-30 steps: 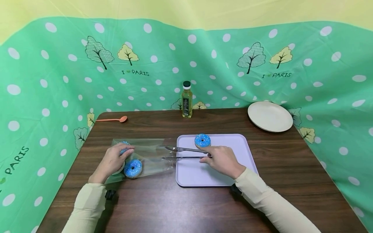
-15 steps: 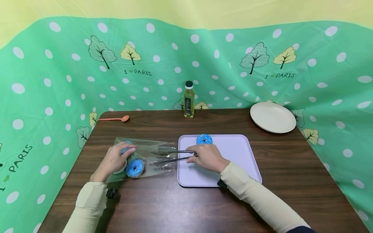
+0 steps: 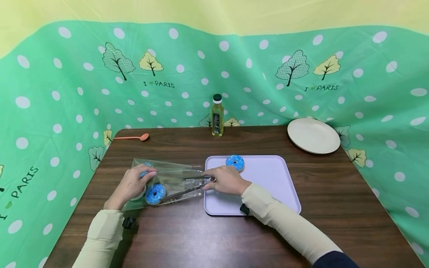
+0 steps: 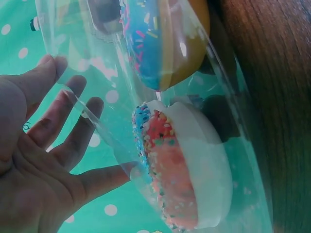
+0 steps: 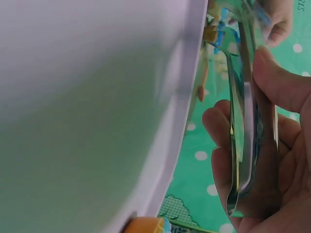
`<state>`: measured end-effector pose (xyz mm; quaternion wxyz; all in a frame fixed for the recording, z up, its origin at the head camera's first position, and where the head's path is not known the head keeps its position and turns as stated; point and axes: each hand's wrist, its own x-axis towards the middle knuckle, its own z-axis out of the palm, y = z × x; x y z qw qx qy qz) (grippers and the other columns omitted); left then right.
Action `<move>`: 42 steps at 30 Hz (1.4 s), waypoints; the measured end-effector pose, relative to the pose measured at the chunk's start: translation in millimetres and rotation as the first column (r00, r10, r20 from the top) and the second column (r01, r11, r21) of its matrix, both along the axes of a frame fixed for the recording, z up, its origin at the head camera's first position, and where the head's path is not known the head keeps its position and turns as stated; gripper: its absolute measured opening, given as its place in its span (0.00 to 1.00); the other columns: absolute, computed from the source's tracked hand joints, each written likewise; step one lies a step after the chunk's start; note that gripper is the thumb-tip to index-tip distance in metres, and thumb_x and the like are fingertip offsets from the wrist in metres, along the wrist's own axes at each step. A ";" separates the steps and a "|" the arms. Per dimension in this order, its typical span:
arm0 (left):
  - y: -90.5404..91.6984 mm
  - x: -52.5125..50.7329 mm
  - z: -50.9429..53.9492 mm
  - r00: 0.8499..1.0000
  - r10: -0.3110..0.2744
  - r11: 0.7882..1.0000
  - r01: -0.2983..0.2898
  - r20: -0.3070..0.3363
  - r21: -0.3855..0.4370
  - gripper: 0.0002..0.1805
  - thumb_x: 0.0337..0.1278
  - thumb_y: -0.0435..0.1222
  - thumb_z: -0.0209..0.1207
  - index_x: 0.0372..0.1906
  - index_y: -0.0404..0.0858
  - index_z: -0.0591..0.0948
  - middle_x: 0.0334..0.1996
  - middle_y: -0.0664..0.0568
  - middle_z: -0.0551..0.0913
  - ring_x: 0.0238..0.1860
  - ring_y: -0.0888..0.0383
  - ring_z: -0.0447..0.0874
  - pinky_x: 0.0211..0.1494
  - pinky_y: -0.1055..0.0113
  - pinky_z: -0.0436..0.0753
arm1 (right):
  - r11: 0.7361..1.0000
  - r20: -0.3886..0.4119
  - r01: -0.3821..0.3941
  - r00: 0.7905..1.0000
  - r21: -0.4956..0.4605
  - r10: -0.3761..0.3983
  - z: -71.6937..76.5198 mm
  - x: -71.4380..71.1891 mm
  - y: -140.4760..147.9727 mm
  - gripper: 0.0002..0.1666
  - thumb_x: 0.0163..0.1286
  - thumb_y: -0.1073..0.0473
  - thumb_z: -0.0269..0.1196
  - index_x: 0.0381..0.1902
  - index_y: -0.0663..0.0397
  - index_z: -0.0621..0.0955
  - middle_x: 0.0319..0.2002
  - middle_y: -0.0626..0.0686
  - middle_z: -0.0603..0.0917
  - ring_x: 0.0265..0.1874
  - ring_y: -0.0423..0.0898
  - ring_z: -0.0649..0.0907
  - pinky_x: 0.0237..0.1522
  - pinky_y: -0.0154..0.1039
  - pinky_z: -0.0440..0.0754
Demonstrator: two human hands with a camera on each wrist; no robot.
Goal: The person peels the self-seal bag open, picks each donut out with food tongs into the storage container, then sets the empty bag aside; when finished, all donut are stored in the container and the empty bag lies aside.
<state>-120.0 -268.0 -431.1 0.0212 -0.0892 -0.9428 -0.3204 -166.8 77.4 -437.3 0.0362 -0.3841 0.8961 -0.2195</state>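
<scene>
Metal tongs [image 3: 187, 190] are gripped in my right hand [image 3: 228, 180], over the tray's left edge; their arms reach into a clear bag [image 3: 174, 172] lying on the table. One tong tip is beside a blue donut [image 3: 155, 194] inside the bag. My left hand [image 3: 132, 185] pinches the bag's upper film over the left part, partly covering another blue donut [image 3: 146, 169]. The left wrist view shows two donuts under the film, one with sprinkles and a pink-and-white side [image 4: 170, 170]. In the right wrist view the tongs [image 5: 249, 131] lie between thumb and fingers.
A lilac tray [image 3: 268, 186] holds a blue donut [image 3: 235, 162] near its back edge. Behind stand an oil bottle [image 3: 217, 118] and, at the back right, a cream plate [image 3: 313, 136]. An orange spoon [image 3: 134, 137] lies at the back left.
My right hand has moved left with the tongs, whose tips went deeper into the bag, up to the near blue donut. My left hand has stayed nearly in place.
</scene>
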 end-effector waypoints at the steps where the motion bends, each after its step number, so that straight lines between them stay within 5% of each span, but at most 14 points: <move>1: -0.2 0.1 -0.5 1.000 -0.003 1.000 0.003 0.001 0.001 0.14 0.75 0.42 0.56 0.51 0.39 0.87 0.48 0.49 0.84 0.40 0.49 0.84 0.44 0.48 0.82 | 1.000 0.008 -0.003 1.000 0.009 0.003 -0.4 -1.2 -2.0 0.28 0.62 0.42 0.73 0.58 0.47 0.85 0.45 0.47 0.89 0.22 0.37 0.75 0.18 0.33 0.65; 7: -0.5 0.9 -2.5 1.000 -0.017 1.000 0.017 -0.027 -0.002 0.13 0.73 0.40 0.58 0.50 0.38 0.87 0.48 0.48 0.85 0.52 0.44 0.82 0.54 0.43 0.79 | 0.999 0.010 -0.017 1.000 0.047 0.016 0.2 -6.9 -12.7 0.29 0.63 0.41 0.71 0.60 0.45 0.84 0.53 0.46 0.86 0.31 0.37 0.79 0.25 0.35 0.74; 15: 0.1 0.5 -0.9 0.999 -0.024 1.000 0.024 -0.021 0.007 0.13 0.74 0.40 0.57 0.50 0.39 0.88 0.47 0.49 0.84 0.37 0.54 0.82 0.41 0.55 0.80 | 0.999 -0.101 -0.034 0.994 0.033 0.037 0.1 -4.5 -15.6 0.27 0.65 0.42 0.70 0.58 0.47 0.85 0.48 0.47 0.88 0.26 0.37 0.80 0.27 0.38 0.78; 18: 0.3 0.0 -1.0 1.000 -0.022 1.000 0.022 -0.015 0.010 0.13 0.74 0.40 0.57 0.51 0.39 0.87 0.47 0.49 0.84 0.35 0.54 0.80 0.40 0.55 0.79 | 1.000 -0.114 -0.017 0.993 0.018 0.019 0.0 -2.0 -12.9 0.27 0.65 0.42 0.70 0.58 0.47 0.85 0.48 0.46 0.88 0.33 0.39 0.84 0.28 0.38 0.79; 21: 0.1 0.0 -2.3 0.999 -0.026 1.000 0.026 -0.019 0.008 0.13 0.75 0.41 0.57 0.51 0.39 0.87 0.48 0.49 0.84 0.43 0.50 0.83 0.47 0.49 0.81 | 1.000 -0.112 0.001 0.994 0.004 0.000 0.3 1.1 -8.4 0.27 0.64 0.43 0.71 0.57 0.48 0.85 0.49 0.47 0.88 0.38 0.42 0.86 0.28 0.39 0.79; 28: -2.6 2.0 -4.6 0.999 -0.029 1.000 0.029 -0.035 -0.006 0.14 0.75 0.41 0.56 0.51 0.39 0.87 0.49 0.46 0.84 0.53 0.44 0.82 0.55 0.43 0.79 | 0.999 -0.117 0.035 0.992 -0.031 -0.038 2.8 7.5 7.5 0.27 0.62 0.45 0.72 0.56 0.50 0.86 0.44 0.47 0.89 0.29 0.39 0.82 0.22 0.37 0.75; 42: -8.7 2.9 -2.8 1.000 -0.002 1.000 0.002 -0.018 -0.001 0.17 0.76 0.43 0.55 0.52 0.37 0.87 0.53 0.44 0.83 0.57 0.41 0.80 0.57 0.42 0.77 | 0.983 -0.146 0.174 0.973 -0.064 -0.181 12.6 17.8 44.7 0.24 0.62 0.46 0.74 0.54 0.45 0.87 0.37 0.48 0.89 0.32 0.41 0.86 0.24 0.41 0.79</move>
